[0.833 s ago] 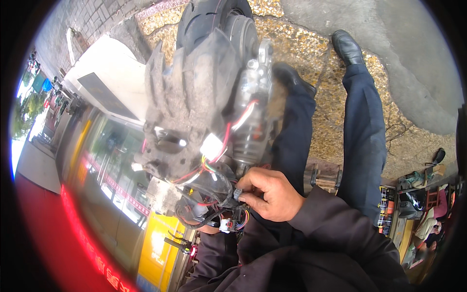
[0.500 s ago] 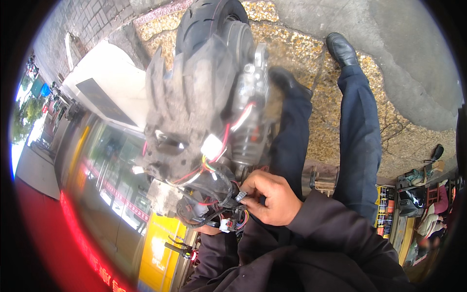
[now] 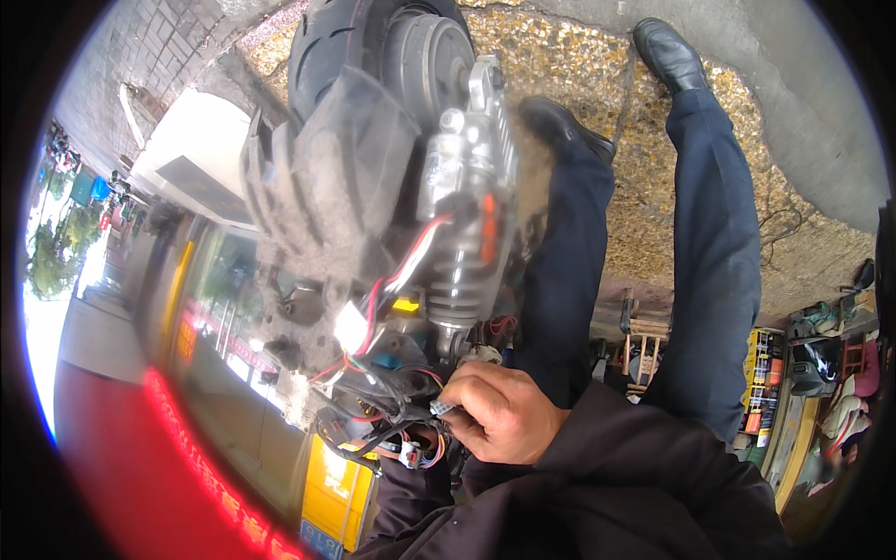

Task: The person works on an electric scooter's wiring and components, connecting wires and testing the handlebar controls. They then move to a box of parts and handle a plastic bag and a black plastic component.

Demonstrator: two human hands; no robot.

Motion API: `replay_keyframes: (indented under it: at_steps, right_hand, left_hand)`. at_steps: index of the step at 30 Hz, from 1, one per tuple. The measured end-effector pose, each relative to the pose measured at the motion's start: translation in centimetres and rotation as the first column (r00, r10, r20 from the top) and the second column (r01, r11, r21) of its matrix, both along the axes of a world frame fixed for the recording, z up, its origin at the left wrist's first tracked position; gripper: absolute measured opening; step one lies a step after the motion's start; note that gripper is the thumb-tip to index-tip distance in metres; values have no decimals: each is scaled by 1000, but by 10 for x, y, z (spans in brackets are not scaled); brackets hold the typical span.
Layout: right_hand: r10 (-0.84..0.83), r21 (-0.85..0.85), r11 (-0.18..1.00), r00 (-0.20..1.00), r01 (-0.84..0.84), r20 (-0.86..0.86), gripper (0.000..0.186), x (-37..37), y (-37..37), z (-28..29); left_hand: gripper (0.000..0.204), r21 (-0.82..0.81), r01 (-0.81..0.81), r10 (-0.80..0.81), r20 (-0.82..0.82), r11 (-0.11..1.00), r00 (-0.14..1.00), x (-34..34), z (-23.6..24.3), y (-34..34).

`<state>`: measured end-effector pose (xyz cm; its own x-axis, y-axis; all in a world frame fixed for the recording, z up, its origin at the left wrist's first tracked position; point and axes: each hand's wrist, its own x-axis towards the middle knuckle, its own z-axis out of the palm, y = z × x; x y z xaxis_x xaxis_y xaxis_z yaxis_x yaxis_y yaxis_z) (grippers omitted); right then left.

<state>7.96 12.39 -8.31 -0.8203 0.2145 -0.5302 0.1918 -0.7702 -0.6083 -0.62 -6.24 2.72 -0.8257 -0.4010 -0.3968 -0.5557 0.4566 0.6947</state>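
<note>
My right hand (image 3: 504, 411) is closed, its thumb and fingers pinching a small grey wire connector (image 3: 441, 408) at the right edge of a tangled wiring harness (image 3: 387, 397). My left sleeve (image 3: 415, 490) comes up beneath the harness; the wires hide most of my left hand, fingers included. A white plug (image 3: 409, 455) hangs at the bottom of the bundle. Farther up, a larger white connector (image 3: 351, 329) sits on coloured wires. Beyond the wiring is the rear of a scooter: a dusty mudguard (image 3: 327, 187), a shock absorber (image 3: 457, 289) and a wheel hub (image 3: 429, 65) with its tyre (image 3: 327, 61).
My legs stand on pebbled ground to the right, in dark trousers (image 3: 714, 233) and black shoes (image 3: 670, 54). A white panel (image 3: 201, 163) lies left of the mudguard. A yellow panel (image 3: 334, 485) shows below the wiring. Small wooden stools (image 3: 644, 350) and shelved goods (image 3: 765, 373) are at the right.
The scooter's rear has shifted left in view, and the mudguard now sits farther from the shock absorber. My right hand moved slightly left and down, still pinching the connector. Less of my left hand shows.
</note>
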Motion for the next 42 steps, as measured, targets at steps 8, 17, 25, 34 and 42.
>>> replay_keyframes:
  at_steps: [8, 17, 25, 34, 42]
  right_hand:
    - [8, -21, 1000, 1000, -9, -28, 24, -1, 2, -1]
    - [170, -109, 981, 983, -162, 66, 19, -5, 10, -5]
    - [247, -249, 948, 950, -196, 193, 17, -6, 10, 15]
    - [432, 25, 889, 854, -457, 290, 31, -9, 27, 47]
    - [589, 112, 715, 682, -690, 433, 42, -44, 46, 72]
  left_hand:
    - [77, 3, 5, -5, 4, 1000, 1000, -1, -6, 10]
    - [76, 10, -28, 28, -38, 1000, 999, 4, -9, 15]
    - [78, 412, -150, 107, 124, 899, 986, 14, -21, 36]
    - [29, 633, -253, 251, 95, 732, 963, 17, -34, 42]
    - [37, 632, -173, 120, 126, 756, 985, -9, -16, 39]
